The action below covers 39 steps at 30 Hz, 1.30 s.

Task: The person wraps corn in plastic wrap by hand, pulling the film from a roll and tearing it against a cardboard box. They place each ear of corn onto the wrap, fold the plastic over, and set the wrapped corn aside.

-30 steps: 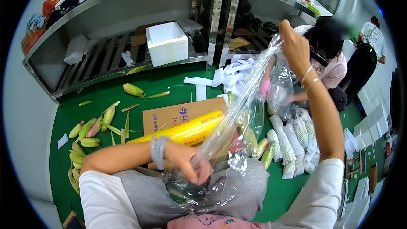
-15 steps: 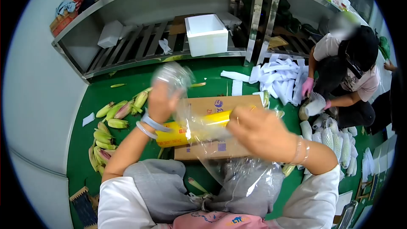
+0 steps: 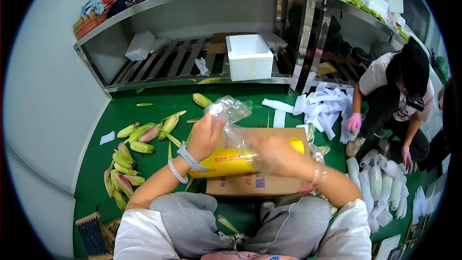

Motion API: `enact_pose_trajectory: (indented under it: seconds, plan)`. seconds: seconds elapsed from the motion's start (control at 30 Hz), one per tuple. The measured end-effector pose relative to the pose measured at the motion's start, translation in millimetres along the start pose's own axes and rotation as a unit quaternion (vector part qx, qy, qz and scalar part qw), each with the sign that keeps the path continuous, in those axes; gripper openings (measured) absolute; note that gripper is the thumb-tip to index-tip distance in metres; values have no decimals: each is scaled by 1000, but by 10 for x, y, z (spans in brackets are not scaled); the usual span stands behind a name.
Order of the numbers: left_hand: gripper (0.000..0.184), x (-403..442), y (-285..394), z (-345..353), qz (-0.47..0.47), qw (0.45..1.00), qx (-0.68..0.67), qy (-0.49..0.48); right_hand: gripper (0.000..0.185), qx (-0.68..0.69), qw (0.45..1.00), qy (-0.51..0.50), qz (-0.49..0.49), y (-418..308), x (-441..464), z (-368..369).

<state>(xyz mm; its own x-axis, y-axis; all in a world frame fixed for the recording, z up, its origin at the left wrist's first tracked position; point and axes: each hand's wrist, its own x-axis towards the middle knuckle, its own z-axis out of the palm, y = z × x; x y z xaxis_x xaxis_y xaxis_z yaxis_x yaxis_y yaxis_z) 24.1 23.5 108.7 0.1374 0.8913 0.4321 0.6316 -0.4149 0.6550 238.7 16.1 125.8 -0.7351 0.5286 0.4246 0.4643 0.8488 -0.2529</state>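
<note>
My left hand [image 3: 206, 137] is closed around bunched clear plastic film [image 3: 230, 110], which billows up above the fingers. My right hand [image 3: 278, 155] is smeared by motion in front of a yellow printed roll [image 3: 230, 162], so its fingers cannot be made out. Some of the film stretches between the two hands. The roll lies across a cardboard box [image 3: 240, 185] in front of my knees. My left wrist is just over the roll's left end.
Several husk-covered corn ears [image 3: 142, 135] lie on the green floor at left. White foam strips [image 3: 325, 108] and net-wrapped pieces [image 3: 380, 185] are piled at right, beside a crouching co-worker [image 3: 392, 84] in pink gloves. A metal rack behind holds a white foam box [image 3: 250, 65].
The film has swung up from my lap and gathers above my left hand. My hands sit a little lower and further right in view. The co-worker's hands have moved apart.
</note>
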Motion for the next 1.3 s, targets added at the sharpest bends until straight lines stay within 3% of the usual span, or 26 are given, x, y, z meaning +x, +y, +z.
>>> enact_pose_trajectory:
  seconds: [0.03, 0.1, 0.13, 0.17, 0.2, 0.27, 0.33, 0.37, 0.4, 0.53, 0.63, 0.67, 0.73, 0.77, 0.8, 0.87, 0.97, 1.07, 1.1, 1.13, 1.2, 1.23, 1.3]
  plan:
    - [32, 2, -25, -42, -3, 1000, 1, -9, 31, -86, 996, 29, 0, -6, 75, -187]
    - [40, 46, -52, -57, 40, 971, -54, -229, 36, -15, 995, 85, -40, 4, 264, -488]
    - [40, 17, -22, -37, 39, 969, -57, -236, 35, 50, 993, 101, -47, 99, 384, -508]
    - [42, -36, 35, -41, 12, 905, -318, -283, 28, 104, 984, 132, -53, 228, 484, -481]
    - [44, -75, 87, -66, -15, 776, -553, -304, 22, 157, 972, 164, -63, 344, 552, -382]
    - [46, -86, 119, -110, -46, 762, -592, -258, 13, 332, 931, 139, 65, 459, 525, 91]
    - [44, -120, 135, -61, -111, 747, -638, -152, 22, 435, 874, 140, 163, 278, 338, 482]
    - [40, -104, 181, -70, -132, 739, -648, -129, 26, 511, 835, 124, 164, 224, 271, 572]
    - [40, -91, 147, -70, -131, 740, -648, -126, 31, 583, 788, 107, 166, 181, 254, 591]
    - [33, -59, 95, -53, -150, 764, -626, -43, 37, 622, 757, 98, 174, 84, 249, 301]
    - [30, -51, 81, 2, -145, 805, -575, 7, 39, 509, 839, 103, 164, 24, 217, 118]
    - [28, -55, 117, 9, -150, 809, -568, 17, 39, 509, 838, 102, 165, 22, 201, 111]
    - [27, -47, 104, 28, -158, 812, -561, 28, 40, 325, 930, 74, 158, 5, 193, 87]
    - [26, -43, 44, 55, -141, 845, -515, 38, 32, 275, 949, 141, 57, 50, 200, 140]
    - [26, -37, 20, 66, -122, 874, -468, 49, 32, 277, 949, 140, 57, 63, 197, 160]
    - [25, -44, 45, 86, -111, 897, -425, 44, 23, 388, 907, 89, 138, 80, 182, 186]
    - [25, -57, 76, 108, -80, 918, -387, 12, 26, 410, 881, 71, 224, 117, 238, 205]
    - [27, -76, 85, 100, -74, 909, -409, -44, 32, 481, 832, 137, 240, 161, 225, 325]
    - [28, -84, 87, 107, -89, 896, -429, -72, 45, 549, 800, 93, 226, 160, 213, 277]
    - [28, -87, 74, 125, -90, 896, -429, -71, 45, 549, 800, 92, 226, 185, 199, 312]
    - [30, -98, 44, 172, -99, 847, -505, -131, 52, 611, 773, 41, 164, 227, 175, 394]
    - [28, -100, 64, 159, -117, 816, -545, -154, 55, 609, 772, -7, 182, 237, 142, 348]
    - [27, -102, 49, 85, -98, 837, -512, -168, 54, 605, 778, -1, 171, 182, 106, 273]
